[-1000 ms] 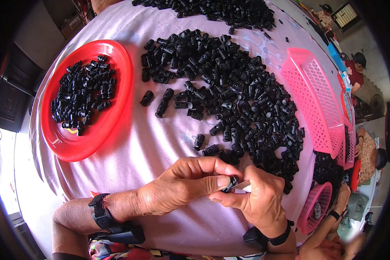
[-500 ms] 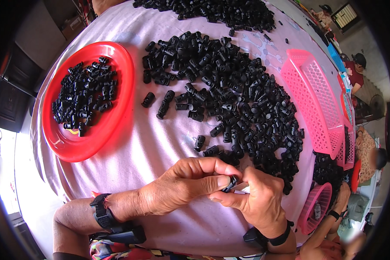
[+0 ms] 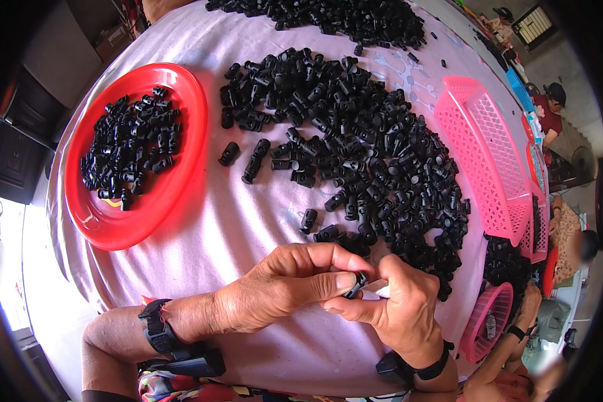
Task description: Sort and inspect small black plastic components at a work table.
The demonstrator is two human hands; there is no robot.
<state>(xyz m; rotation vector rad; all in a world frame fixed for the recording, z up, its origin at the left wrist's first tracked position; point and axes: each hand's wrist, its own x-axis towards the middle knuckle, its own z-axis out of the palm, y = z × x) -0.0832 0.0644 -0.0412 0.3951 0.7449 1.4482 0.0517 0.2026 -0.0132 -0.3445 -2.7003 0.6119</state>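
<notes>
Two hands meet at the near edge of the tabletop (image 3: 248,221): the left hand (image 3: 285,288) and right hand (image 3: 398,311) both pinch one small black clip (image 3: 356,284) between fingertips. Keeping both grips tight and the piece aligned looks wise. No package or label shows; a red plate (image 3: 181,187) sits left, a pink basket (image 3: 482,161) right.

A red plate (image 3: 114,221) of black parts lies left of the black heap (image 3: 368,147), pink baskets (image 3: 489,161) at its right, on the pale surface (image 3: 234,228).
</notes>
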